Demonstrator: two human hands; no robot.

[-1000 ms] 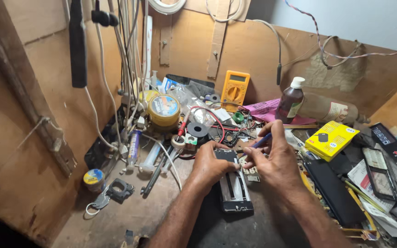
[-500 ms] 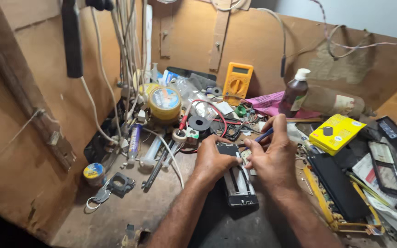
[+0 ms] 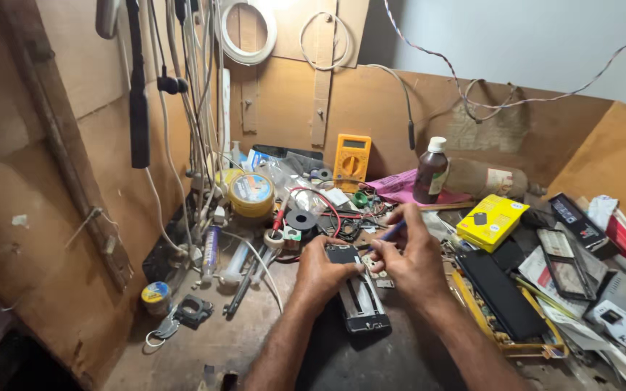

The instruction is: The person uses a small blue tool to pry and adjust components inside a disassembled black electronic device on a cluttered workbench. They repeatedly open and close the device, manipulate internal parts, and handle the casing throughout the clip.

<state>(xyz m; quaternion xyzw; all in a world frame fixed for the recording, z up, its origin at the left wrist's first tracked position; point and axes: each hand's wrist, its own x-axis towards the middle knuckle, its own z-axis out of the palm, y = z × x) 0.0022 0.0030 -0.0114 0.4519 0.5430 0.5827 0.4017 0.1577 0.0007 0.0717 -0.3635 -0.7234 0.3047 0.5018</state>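
A small dark device (image 3: 343,254) lies clamped in a metal holder (image 3: 362,305) at the middle of the cluttered bench. My left hand (image 3: 325,271) grips the device's left edge, thumb across its face. My right hand (image 3: 413,255) holds a thin blue-handled tool (image 3: 391,232) pen-style, its tip pointing left onto the top of the device. Both forearms come in from the bottom of the view.
Behind the hands stand a yellow multimeter (image 3: 351,161), a brown bottle (image 3: 430,172), a round solder tin (image 3: 251,193) and red wires (image 3: 320,199). A yellow box (image 3: 492,221), black phones (image 3: 500,292) and phone parts crowd the right side. Cables (image 3: 197,94) hang at left.
The view has tilted up and shifted a little. My hands stay on the device; the right hand has brought the blue tool's tip closer over its top.
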